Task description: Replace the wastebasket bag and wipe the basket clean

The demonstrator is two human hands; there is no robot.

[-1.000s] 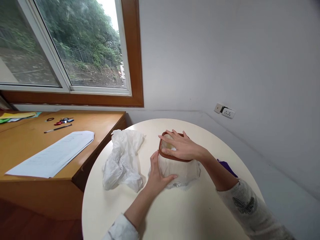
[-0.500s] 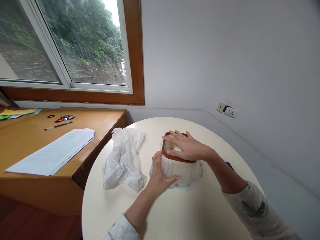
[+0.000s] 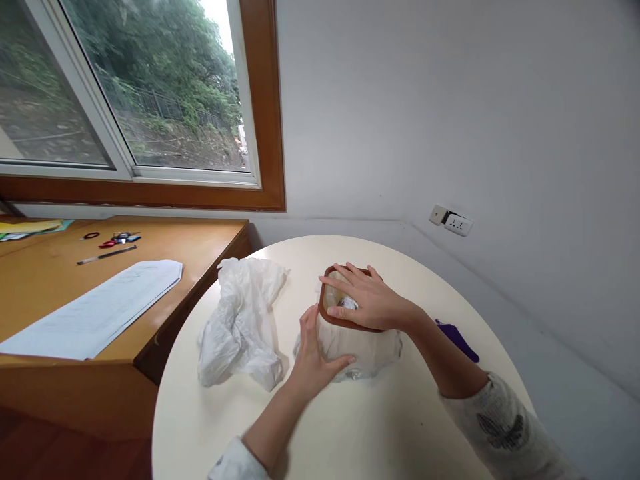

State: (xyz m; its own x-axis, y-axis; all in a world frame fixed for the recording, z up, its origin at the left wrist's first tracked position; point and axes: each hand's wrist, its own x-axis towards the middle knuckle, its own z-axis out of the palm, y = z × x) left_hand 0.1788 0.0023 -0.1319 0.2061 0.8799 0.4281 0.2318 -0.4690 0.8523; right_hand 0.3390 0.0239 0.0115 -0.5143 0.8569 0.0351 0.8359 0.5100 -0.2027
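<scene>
A small trash bin [image 3: 350, 350] with a brown rim and a whitish plastic liner stands on the round table. Around its left and near side, my left hand [image 3: 316, 360] is cupped, thumb apart from the fingers, steadying the wall. My right hand [image 3: 367, 300] lies across the top of the brown rim [image 3: 325, 313], fingers stretched out and spread. Something crumpled and white [image 3: 349, 303] shows inside the bin; my right palm hides part of the opening. To the left lies a crumpled white plastic bag [image 3: 245, 327], touched by neither hand.
The cream round table [image 3: 350, 427] carries all of this. A purple cloth-like item [image 3: 457, 339] lies by my right forearm. On the wooden desk [image 3: 210, 243] at left are papers [image 3: 105, 310], a pen [image 3: 107, 255] and keys [image 3: 123, 237]. A wall socket [image 3: 459, 225] sits at right.
My view has shifted slightly, uncovering more of the purple item behind my right forearm. Both hands stay at the bin, with the right fingers still spread over its rim.
</scene>
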